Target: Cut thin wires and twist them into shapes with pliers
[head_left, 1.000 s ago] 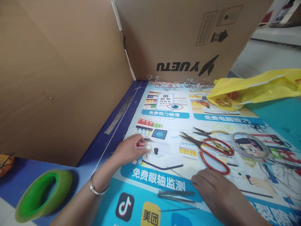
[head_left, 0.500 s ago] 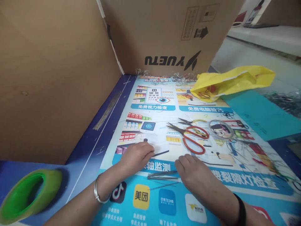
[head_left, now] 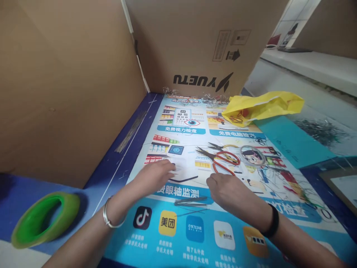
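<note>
My left hand (head_left: 156, 174) hovers over the printed poster sheet (head_left: 167, 257), its fingers bent and the fingertips slightly apart, with nothing visible between them. My right hand (head_left: 227, 190) is closed with fingers and thumb pressed together; whatever it may hold is too small to see. Between and below the hands lies a small bundle of thin dark wires (head_left: 192, 201). Just beyond my right hand are red-handled scissors (head_left: 228, 153), partly covered by that hand. A second pair with yellow handles (head_left: 230, 147) lies behind them. To their right is a round clear dish-like thing (head_left: 252, 155).
Cardboard walls (head_left: 195, 44) enclose the left and back. A green tape roll (head_left: 46, 219) rests at front left. More thin wires (head_left: 131, 132) lie along the left side. At right are a yellow bag (head_left: 267, 108), a teal sheet (head_left: 292, 143) and a tangled wire heap (head_left: 318, 130).
My left hand has moved left and slightly up, its fingertips parting from a pinch. The right hand stays closed and has risen slightly. The view has shifted a little.
</note>
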Demonstrator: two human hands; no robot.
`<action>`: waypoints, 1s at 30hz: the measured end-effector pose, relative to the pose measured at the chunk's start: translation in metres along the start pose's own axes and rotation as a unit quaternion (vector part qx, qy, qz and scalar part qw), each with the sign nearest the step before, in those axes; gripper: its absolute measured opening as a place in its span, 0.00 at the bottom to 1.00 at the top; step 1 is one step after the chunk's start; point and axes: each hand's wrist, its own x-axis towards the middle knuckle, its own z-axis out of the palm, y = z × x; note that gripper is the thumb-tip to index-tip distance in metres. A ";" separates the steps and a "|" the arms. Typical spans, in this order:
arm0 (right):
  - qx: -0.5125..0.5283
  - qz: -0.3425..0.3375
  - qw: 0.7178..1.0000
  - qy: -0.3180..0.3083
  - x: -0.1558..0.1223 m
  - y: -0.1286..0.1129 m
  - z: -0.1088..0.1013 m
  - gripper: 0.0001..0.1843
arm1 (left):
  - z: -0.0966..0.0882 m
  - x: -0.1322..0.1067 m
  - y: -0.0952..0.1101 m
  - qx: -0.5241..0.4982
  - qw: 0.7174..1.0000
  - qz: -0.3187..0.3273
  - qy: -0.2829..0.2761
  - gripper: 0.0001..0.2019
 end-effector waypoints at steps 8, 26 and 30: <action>0.036 0.037 0.998 -0.022 0.020 0.017 -0.006 0.09 | 0.009 -0.018 -0.013 -0.010 1.000 -0.008 0.000 0.10; 0.111 0.090 0.989 -0.028 0.072 0.003 0.020 0.11 | 0.044 -0.028 -0.007 0.076 0.994 0.001 0.080 0.14; 0.097 0.093 0.991 -0.001 0.071 -0.001 0.034 0.14 | 0.049 -0.027 -0.007 0.112 0.990 0.006 0.083 0.14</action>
